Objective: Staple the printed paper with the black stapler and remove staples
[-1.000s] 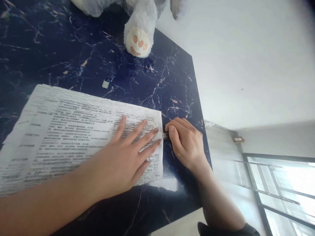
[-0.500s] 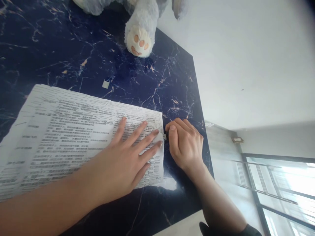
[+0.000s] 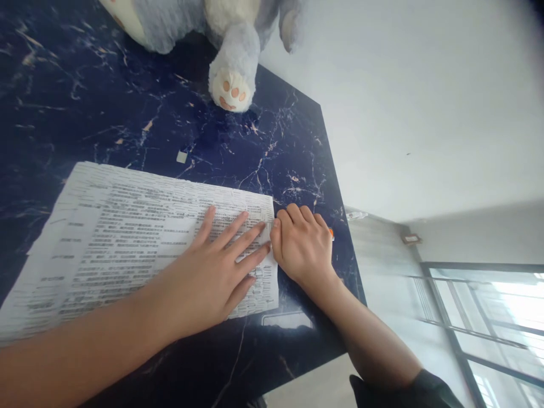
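Observation:
A sheet of printed paper (image 3: 140,238) with dense rows of text lies flat on the dark blue marbled table (image 3: 238,362). My left hand (image 3: 212,272) rests on its right part, palm down and fingers spread. Just off the paper's right edge, my right hand (image 3: 304,243) is closed in a fist, its thumb and forefinger side touching or nearly touching that edge. A small orange end (image 3: 331,233) pokes out behind the right fist; the rest of what it holds is hidden by the fingers.
A grey-and-white plush toy (image 3: 233,73) sits at the table's far side. A small pale square (image 3: 182,157) lies beyond the paper. The table's right edge runs close to my right hand, beside a white wall (image 3: 395,113). A window (image 3: 501,306) is at lower right.
My right fist has shifted slightly left toward the paper's edge, and an orange end now shows behind it. The metallic tip seen earlier is covered. The view has tilted a little.

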Tool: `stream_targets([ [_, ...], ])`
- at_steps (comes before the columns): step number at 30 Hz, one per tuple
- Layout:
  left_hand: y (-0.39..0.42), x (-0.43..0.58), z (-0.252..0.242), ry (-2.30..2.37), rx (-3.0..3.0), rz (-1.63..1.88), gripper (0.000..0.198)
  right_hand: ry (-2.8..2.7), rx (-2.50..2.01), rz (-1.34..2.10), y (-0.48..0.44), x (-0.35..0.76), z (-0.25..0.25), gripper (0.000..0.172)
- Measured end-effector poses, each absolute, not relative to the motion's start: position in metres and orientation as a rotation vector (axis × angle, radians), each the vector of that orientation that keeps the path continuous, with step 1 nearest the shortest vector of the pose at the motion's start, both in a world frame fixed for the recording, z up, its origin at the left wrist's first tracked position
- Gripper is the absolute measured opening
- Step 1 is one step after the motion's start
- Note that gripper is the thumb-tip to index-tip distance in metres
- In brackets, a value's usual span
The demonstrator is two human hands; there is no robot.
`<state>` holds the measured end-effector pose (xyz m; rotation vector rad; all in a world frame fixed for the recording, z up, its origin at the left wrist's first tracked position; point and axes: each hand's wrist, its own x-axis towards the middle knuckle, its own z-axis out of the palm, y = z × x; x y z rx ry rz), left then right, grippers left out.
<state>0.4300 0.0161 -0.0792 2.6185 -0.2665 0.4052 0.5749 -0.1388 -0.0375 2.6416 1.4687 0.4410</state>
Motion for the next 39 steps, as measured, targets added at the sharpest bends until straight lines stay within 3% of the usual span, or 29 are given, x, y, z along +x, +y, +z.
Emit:
stream_targets([
  [6,0.018,0.428,-0.077,-0.282,2.730,0.385,0.053,1.489,2.976,0.229,-0.152,0.592,-0.026,0.035],
  [18,0.024,0.431,-0.062,-0.324,2.899,0.347,0.043,1.123,3.190,0.205,-0.168,0.637,-0.024,0.043],
  [26,0.050,0.446,-0.069,0.319,2.891,0.345,0.066,0.950,3.167,0.211,-0.166,0.637,-0.026,0.050],
  [33,0.056,0.449,-0.075,0.361,2.882,0.144,0.072,0.875,3.168,0.206,-0.162,0.633,-0.025,0.047],
  [39,0.054,0.448,-0.073,0.379,2.895,0.105,0.074,1.046,3.104,0.441,-0.158,0.620,-0.028,0.040],
])
